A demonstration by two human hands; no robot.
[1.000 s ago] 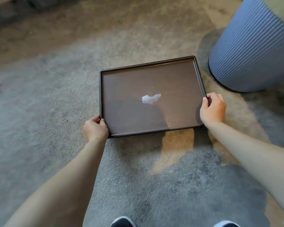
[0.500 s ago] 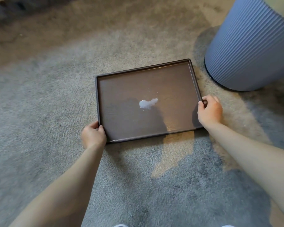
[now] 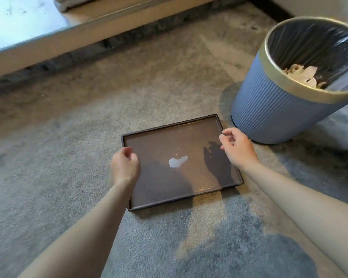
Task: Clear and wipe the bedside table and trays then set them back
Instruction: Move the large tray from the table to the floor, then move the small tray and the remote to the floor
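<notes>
Fingers [image 3: 129,153] loosely curled, empty — left hand [image 3: 125,167], right hand [image 3: 238,150] at dark brown tray's [image 3: 159,144] edges; white smear [image 3: 178,161] centre.

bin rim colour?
Gold rim on the ribbed blue bin; head view shows it best.

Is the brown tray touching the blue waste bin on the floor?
Apart. In the head view a strip of carpet shows between the far right corner of the tray and the base of the waste bin.

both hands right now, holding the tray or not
Left hand: open, loosely curled, holding nothing, over the tray.
Right hand: open, holding nothing, by its right rim.
</notes>
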